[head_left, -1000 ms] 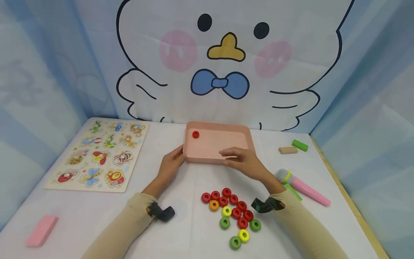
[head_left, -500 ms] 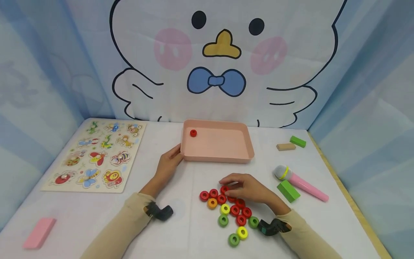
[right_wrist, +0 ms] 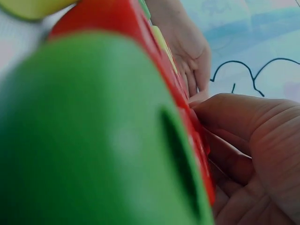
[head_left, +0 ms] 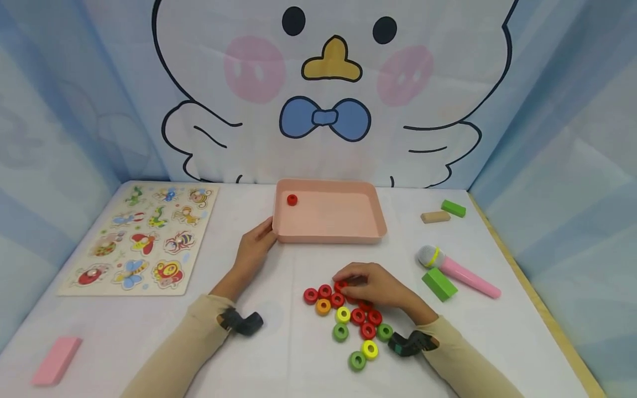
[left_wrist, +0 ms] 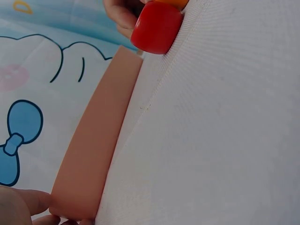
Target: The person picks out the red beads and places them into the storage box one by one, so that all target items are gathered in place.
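The left hand (head_left: 251, 254) grips the near left corner of a pink tray (head_left: 338, 215); in the left wrist view its thumb and fingers lie round the end of the tray's wall. One red ring bead (head_left: 292, 199) sits inside the tray, toward the back left. Over the bead cluster, the right hand (head_left: 375, 284) pinches a red ring bead (head_left: 340, 286) between thumb and forefinger. Below lie several more red beads, an orange bead (head_left: 323, 307), yellow beads (head_left: 343, 315) and green beads (head_left: 340, 332). A green bead (right_wrist: 93, 140) fills much of the right wrist view.
An insect puzzle board (head_left: 141, 237) lies at the left, with a pink block (head_left: 57, 361) nearer the front. At the right are a toy microphone (head_left: 470, 276), a green block (head_left: 439, 284), a tan block (head_left: 435, 217) and another green block (head_left: 453, 208). A printed curtain stands behind.
The right hand has come back from the tray's near edge to the beads, and its thumb and forefinger have closed on a red one. The left hand stays at the tray's corner.
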The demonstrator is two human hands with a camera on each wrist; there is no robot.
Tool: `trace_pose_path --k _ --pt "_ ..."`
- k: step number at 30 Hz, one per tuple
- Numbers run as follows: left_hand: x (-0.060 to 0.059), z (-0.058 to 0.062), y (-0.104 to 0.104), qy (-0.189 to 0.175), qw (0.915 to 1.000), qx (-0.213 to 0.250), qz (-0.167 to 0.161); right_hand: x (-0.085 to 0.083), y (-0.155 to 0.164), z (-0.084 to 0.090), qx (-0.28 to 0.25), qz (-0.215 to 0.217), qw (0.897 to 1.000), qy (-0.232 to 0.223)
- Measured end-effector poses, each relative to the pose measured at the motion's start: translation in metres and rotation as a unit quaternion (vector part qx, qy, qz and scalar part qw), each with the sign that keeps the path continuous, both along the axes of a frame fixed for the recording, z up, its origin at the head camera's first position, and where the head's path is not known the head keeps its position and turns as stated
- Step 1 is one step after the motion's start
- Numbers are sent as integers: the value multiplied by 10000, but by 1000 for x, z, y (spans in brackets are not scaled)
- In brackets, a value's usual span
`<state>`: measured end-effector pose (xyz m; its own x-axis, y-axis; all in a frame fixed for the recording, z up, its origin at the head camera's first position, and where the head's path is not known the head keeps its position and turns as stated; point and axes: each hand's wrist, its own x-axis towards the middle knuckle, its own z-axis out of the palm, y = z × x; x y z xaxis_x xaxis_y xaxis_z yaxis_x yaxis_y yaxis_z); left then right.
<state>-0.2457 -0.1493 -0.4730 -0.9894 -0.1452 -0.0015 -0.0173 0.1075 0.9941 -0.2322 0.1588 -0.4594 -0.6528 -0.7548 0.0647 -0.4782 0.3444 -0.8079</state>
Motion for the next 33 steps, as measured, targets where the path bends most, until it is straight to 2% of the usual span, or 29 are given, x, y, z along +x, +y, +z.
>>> trace_pose_path --k 7,14,19,25,29,33 --pt "-1 3 0 28 9997 239 -15 -1 -1 4 70 -82 9998 -168" --pt "-2 3 1 -47 9994 349 -65 -2 1 10 17 -178 9997 -154" --pt "-1 3 1 -56 9991 407 -56 -12 4 17 -82 -201 9996 -185" --pt "0 3 1 -35 9989 457 -84 -45 2 39 -153 -369 9992 -17" --pt "0 2 1 -46 9991 414 -95 -75 -3 55 16 -1001 9950 29" --pt "0 0 1 -59 9992 372 -106 -111 -9 55 198 -1863 9821 -214"
